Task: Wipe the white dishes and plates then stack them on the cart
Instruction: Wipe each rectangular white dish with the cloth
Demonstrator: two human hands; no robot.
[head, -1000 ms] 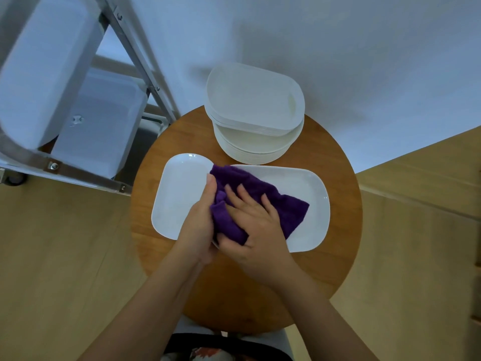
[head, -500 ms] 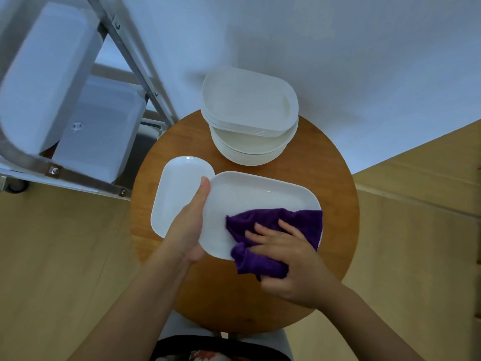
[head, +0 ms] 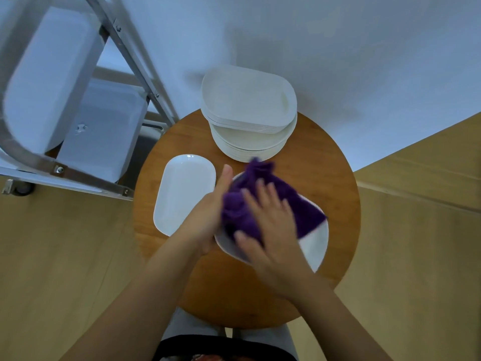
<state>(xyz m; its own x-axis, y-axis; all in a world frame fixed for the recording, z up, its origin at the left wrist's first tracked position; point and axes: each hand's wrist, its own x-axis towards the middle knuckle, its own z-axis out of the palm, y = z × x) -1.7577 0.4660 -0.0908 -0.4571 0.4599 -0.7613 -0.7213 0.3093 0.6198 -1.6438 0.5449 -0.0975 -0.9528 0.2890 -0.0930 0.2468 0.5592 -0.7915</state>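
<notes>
My left hand [head: 208, 214] grips the left edge of a white rectangular plate [head: 313, 246], held slightly tilted over the round wooden table [head: 328, 162]. A purple cloth [head: 304, 207] lies bunched across most of the plate, and my right hand [head: 273, 230] presses it down with flat, spread fingers. The hand is blurred by motion. To the left, a smaller white oblong dish [head: 182, 194] lies flat on the table. At the table's far edge stands a stack of white dishes [head: 247, 100], rectangular ones on top of round ones.
The metal cart [head: 125, 48] stands to the left of the table, with white trays [head: 101, 131] on its shelves and a caster [head: 22, 188] on the wood floor. A white wall runs behind the table.
My right hand swept the cloth from the plate's lower right up to its left end, beside my left hand. The plate has turned and tilted, with its right end nearer to me.
</notes>
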